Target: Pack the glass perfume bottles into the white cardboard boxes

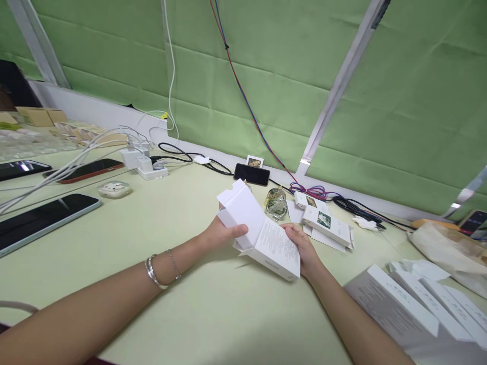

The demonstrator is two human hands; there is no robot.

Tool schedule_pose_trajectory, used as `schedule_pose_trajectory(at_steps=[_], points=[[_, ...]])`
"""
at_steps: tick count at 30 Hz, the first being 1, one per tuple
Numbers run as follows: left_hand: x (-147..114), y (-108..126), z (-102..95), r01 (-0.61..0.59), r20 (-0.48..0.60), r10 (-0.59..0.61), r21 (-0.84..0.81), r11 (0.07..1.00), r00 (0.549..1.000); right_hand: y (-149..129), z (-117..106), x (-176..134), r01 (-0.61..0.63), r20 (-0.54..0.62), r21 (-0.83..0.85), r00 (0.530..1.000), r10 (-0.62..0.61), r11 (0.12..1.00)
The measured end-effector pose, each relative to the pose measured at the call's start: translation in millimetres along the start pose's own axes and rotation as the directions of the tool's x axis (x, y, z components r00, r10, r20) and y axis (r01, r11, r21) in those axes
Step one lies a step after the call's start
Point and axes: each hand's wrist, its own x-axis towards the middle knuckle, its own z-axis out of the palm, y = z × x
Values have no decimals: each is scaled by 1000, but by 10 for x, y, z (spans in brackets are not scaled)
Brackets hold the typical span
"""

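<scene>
Over the middle of the surface [171,314], both hands grasp a white carton [277,246]. The left hand [224,233] pinches its plain white panel [243,213], thumb on top, apparently to keep it angled away from the printed body (flap or insert, I cannot tell). The right hand [304,248] grips the body's far side, probably to steady it. Its inside is hidden, so its contents cannot be told.

Just beyond stand glass containers [276,205], their contents unclear. To their right, picture-fronted cartons [329,223] lie overlapping. Nearer, at lower right, a row of cartons [403,304] leans together, perhaps to save space. Leftward, white cables [81,159] run to chargers on a power strip [152,173], seemingly to serve the phones [49,220]. At far left, a clear tray [38,152] bears pale, indistinct pieces.
</scene>
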Motion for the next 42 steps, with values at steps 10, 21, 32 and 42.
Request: schedule_pose_trajectory(at_steps=[10,21,32,42], points=[[14,-93,-67,-15,114,12,22,1000,993,13,-10,4,12,-5,-4,1000,-12,1000],[7,-59,-58,-30,66,27,47,998,997,3,32,-7,35,-85,46,996,-31,998],[3,-69,-40,-1,198,-1,8,1000,980,11,-5,8,42,-11,4,999,-42,999],[1,-7,-35,-165,517,53,173,971,854,-3,16,-24,28,12,-12,1000,-28,1000]])
